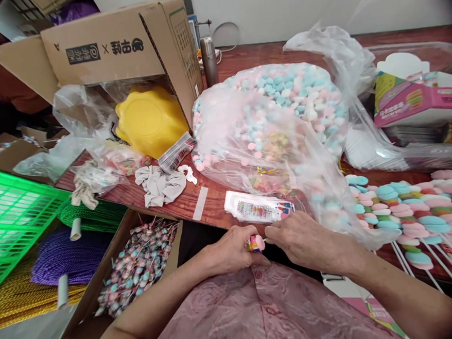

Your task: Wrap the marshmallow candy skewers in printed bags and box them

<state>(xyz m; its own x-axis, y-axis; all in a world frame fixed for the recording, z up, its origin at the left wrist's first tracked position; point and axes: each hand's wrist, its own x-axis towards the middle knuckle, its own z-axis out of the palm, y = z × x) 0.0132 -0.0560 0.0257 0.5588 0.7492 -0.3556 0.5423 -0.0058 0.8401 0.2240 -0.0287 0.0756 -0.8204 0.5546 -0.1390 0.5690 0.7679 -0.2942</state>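
Close to my body, my left hand (233,247) is closed around a candy skewer (256,243). Its pink end and some yellow and red show past the fingers; whether the colour is wrapper or candy I cannot tell. From the right, my right hand (302,239) pinches what looks like the skewer's short white stick, its fingertips partly hidden. Just beyond both hands, a stack of printed clear wrappers (257,207) lies at the table edge. To the right, several pink, blue and green candy skewers (410,205) lie side by side with white sticks toward me.
A large clear bag of pastel candies (271,104) fills the middle. At left stand an open carton (113,48), a yellow scalloped tub (151,120) and a green basket (16,215). Below lies a box of wrapped skewers (139,263). A pink carton (418,96) stands far right.
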